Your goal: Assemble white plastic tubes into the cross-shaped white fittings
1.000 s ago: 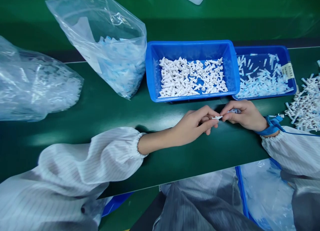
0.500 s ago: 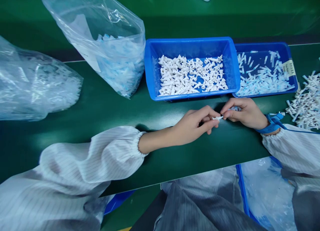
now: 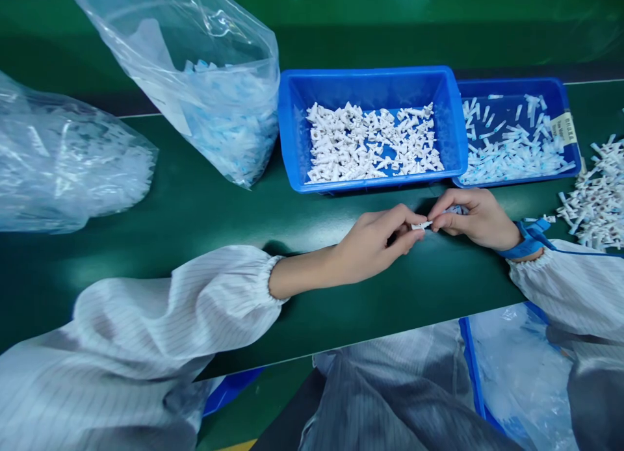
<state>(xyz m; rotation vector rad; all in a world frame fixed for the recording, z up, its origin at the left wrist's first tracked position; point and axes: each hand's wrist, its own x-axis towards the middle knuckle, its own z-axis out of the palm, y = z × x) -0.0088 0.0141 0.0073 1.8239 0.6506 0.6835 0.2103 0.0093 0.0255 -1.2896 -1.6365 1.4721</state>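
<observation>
My left hand [image 3: 377, 240] pinches a small white plastic fitting [image 3: 421, 225] between thumb and fingertips, just above the green table. Close against it, my right hand [image 3: 470, 214] has its thumb and forefinger at the fitting's right end. In the curl of my right palm sit small pale-blue plastic pieces [image 3: 457, 209], partly hidden by the fingers. Behind the hands stands a deep blue bin [image 3: 373, 186] holding many white fittings [image 3: 341, 145]. A shallower blue tray [image 3: 517, 178] beside it carries small white tubes with light-blue ends [image 3: 517, 149].
A loose pile of white pieces [image 3: 597, 197] lies at the table's right. Two clear bags of small parts, one upright [image 3: 234, 119] and one lying [image 3: 73, 158], occupy the left. Below the table edge, a blue container with clear plastic [image 3: 521, 373] is beside my lap. A blue strap [image 3: 526, 240] circles my right wrist.
The two hands have come slightly closer together, and the fitting's tip now meets the right fingertips. The whole view has shifted a little.
</observation>
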